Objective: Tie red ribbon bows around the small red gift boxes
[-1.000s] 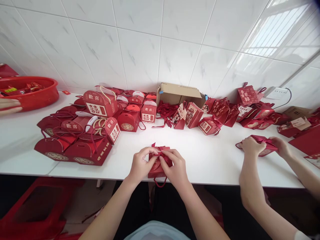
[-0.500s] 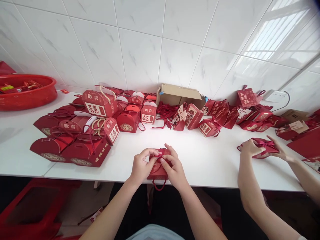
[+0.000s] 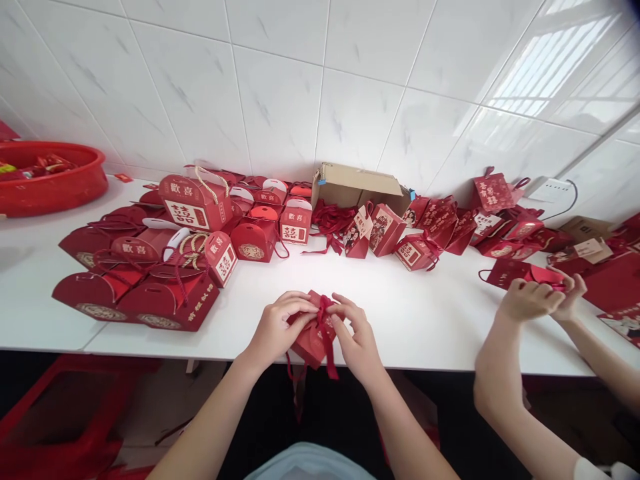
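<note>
A small red gift box (image 3: 309, 341) tied with a red ribbon (image 3: 327, 333) sits tilted at the near edge of the white table (image 3: 410, 320). My left hand (image 3: 276, 328) is closed on the box's left side. My right hand (image 3: 356, 335) pinches the ribbon at the box's top; the ribbon's ends hang over the table edge. To the right, another person's two hands (image 3: 537, 298) hold the ribbon of a flat red box (image 3: 520, 273).
Several red gift boxes (image 3: 150, 267) are piled at the left, and more (image 3: 450, 230) lie along the wall at the right. An open cardboard box (image 3: 357, 187) stands at the back. A red basin (image 3: 47, 177) sits far left. A red stool (image 3: 60, 420) is below the table.
The box has tipped up onto its edge and turned in my hands, with its ribbon ends now hanging down. The other person's hands have lifted and drawn together over their box.
</note>
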A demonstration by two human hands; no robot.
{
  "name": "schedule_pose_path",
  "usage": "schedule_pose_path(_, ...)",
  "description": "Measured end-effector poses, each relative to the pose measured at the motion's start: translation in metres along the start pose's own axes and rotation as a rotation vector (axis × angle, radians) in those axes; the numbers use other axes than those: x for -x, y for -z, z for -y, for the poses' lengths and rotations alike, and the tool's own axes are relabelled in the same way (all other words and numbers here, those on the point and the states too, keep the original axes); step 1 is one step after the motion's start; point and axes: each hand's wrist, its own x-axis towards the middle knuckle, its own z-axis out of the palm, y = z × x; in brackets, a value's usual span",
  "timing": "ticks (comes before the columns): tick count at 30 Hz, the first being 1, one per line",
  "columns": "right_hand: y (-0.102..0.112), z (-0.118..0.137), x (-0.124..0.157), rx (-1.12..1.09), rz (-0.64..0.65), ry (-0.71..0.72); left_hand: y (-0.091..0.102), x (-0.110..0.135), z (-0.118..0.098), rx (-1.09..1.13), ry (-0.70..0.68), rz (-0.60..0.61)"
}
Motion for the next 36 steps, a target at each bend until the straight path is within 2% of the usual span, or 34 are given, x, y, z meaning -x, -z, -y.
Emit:
schedule_pose_path(4,0.011,0.001,-0.004,0.147,0.059,0.062,0.006,-0.003,-0.002,0.001,-0.047,0.076)
schedule_pose_path(8,0.018,0.012,-0.005,0.276,0.040,0.149,0.008,-0.004,-0.004,-0.036,-0.094,0.102)
schedule_pose_path(11,0.029,0.026,-0.002,0.331,0.112,0.128,0.008,-0.003,-0.003,-0.060,-0.099,0.117)
schedule_pose_path(14,0.039,0.037,-0.006,0.294,0.248,0.034,0.009,-0.002,-0.004,-0.062,-0.061,0.155)
schedule_pose_path(16,0.041,0.038,-0.015,0.263,0.285,0.005,0.010,-0.002,-0.006,-0.066,-0.042,0.182)
schedule_pose_path(18,0.037,0.034,-0.026,0.230,0.298,0.013,0.012,-0.003,-0.009,-0.069,-0.056,0.205)
schedule_pose_path(22,0.026,0.025,-0.036,0.070,0.406,0.058,0.018,-0.007,-0.014,-0.116,-0.116,0.217)
schedule_pose_path(25,0.024,0.023,-0.034,0.032,0.393,0.127,0.023,-0.011,-0.014,-0.183,-0.147,0.226)
schedule_pose_path(31,0.031,0.022,-0.027,0.192,0.429,0.402,0.027,-0.015,-0.011,-0.241,-0.174,0.252)
schedule_pose_path(36,0.033,0.016,-0.023,0.240,0.487,0.451,0.031,-0.016,-0.009,-0.247,-0.150,0.257)
